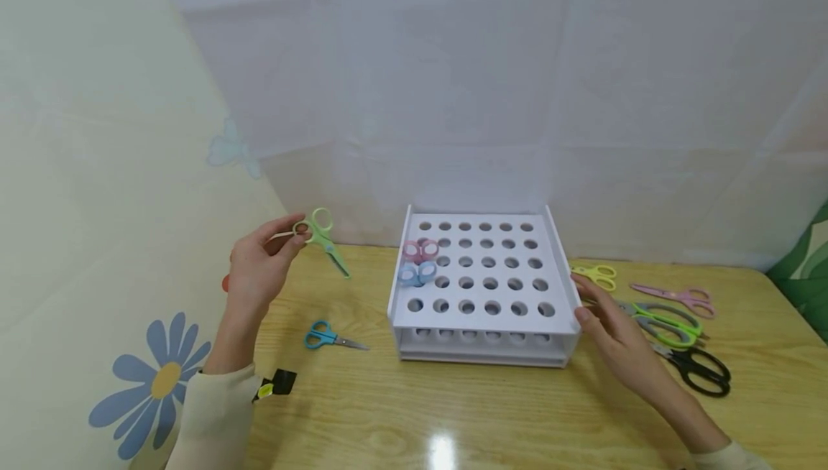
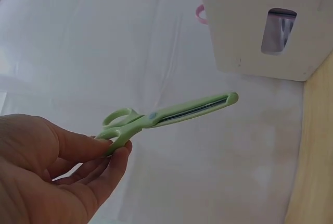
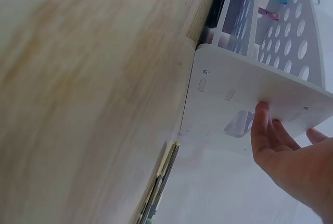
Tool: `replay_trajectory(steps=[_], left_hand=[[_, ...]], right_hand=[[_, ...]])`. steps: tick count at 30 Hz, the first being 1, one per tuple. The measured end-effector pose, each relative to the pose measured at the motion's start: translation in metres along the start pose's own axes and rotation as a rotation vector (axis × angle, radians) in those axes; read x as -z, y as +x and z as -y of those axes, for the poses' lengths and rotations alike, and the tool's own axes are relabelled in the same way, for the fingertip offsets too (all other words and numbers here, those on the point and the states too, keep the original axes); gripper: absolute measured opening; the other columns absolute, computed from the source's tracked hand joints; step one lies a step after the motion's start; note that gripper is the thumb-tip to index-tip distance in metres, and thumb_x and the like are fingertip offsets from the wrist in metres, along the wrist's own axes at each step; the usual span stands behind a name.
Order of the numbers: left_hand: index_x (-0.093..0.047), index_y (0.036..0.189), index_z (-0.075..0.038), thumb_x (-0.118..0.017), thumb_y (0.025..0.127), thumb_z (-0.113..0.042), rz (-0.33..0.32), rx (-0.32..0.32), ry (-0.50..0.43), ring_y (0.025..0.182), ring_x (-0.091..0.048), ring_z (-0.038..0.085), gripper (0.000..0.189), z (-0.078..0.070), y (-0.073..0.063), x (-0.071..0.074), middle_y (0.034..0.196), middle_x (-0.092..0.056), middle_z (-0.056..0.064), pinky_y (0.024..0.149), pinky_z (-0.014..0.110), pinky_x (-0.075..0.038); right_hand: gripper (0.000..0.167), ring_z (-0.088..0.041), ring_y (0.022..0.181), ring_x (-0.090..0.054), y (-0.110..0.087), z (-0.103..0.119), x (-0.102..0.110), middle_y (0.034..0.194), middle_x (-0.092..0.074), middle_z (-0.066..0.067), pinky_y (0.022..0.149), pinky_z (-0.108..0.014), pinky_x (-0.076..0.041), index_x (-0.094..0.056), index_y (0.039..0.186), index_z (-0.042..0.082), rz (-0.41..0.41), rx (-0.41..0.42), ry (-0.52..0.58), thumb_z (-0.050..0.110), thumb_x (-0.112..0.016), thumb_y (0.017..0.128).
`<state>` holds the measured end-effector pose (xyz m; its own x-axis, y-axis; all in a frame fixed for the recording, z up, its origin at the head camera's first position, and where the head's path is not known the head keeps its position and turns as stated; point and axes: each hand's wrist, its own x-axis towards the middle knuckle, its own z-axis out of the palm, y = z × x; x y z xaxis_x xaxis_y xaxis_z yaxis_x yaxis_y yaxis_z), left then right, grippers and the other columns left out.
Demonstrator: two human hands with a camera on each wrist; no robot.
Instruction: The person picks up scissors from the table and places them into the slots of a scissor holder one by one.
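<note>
Raised above the table's left side, my left hand [image 1: 257,263] pinches light green scissors [image 1: 325,241] by one handle loop. Their closed blades point down and right in the head view; a green cover runs along them in the left wrist view [image 2: 190,110]. My right hand [image 1: 617,348] rests with its fingertips against the outer right side of a white rack [image 1: 479,320] with rows of round holes. Pink-handled scissors [image 1: 430,246] and light blue-handled scissors [image 1: 427,269] stand in holes on the rack's left, handles up.
Blue-handled scissors [image 1: 321,334] lie left of the rack. Right of it lie yellow scissors [image 1: 604,277], pink-purple scissors [image 1: 679,297], green-and-grey scissors [image 1: 679,325] and black-handled scissors [image 1: 701,371]. A white sheet [image 1: 466,96] hangs behind the wooden table [image 1: 362,412].
</note>
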<state>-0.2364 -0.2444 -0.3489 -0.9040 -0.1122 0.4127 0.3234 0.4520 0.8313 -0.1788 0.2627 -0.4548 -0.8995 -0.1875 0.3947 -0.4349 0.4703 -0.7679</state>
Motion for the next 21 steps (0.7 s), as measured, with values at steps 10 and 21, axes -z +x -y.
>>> replay_trajectory(steps=[10,21], left_hand=[[-0.067,0.135,-0.008,-0.065,0.101,-0.007,0.047,-0.104,-0.016,0.105,-0.069,0.015,0.034,-0.027,-0.012,-0.004,0.115,-0.072,0.015,0.089,0.023,-0.053],[-0.065,0.137,-0.011,-0.065,0.101,-0.009,0.179,-0.091,-0.093,0.106,-0.069,0.016,0.037,-0.045,-0.021,-0.011,0.113,-0.073,0.013,0.090,0.024,-0.052]], right_hand=[[0.053,-0.002,0.117,-0.055,0.001,-0.001,0.000,0.146,-0.050,-0.021,0.089,-0.016,-0.047,-0.035,0.159,0.020,0.001,0.009,0.005,0.010,-0.048,0.109],[0.053,-0.009,0.117,-0.057,0.000,0.000,0.001,0.146,-0.050,-0.022,0.088,-0.016,-0.048,-0.035,0.159,0.020,-0.001,0.008,0.001,0.011,-0.048,0.109]])
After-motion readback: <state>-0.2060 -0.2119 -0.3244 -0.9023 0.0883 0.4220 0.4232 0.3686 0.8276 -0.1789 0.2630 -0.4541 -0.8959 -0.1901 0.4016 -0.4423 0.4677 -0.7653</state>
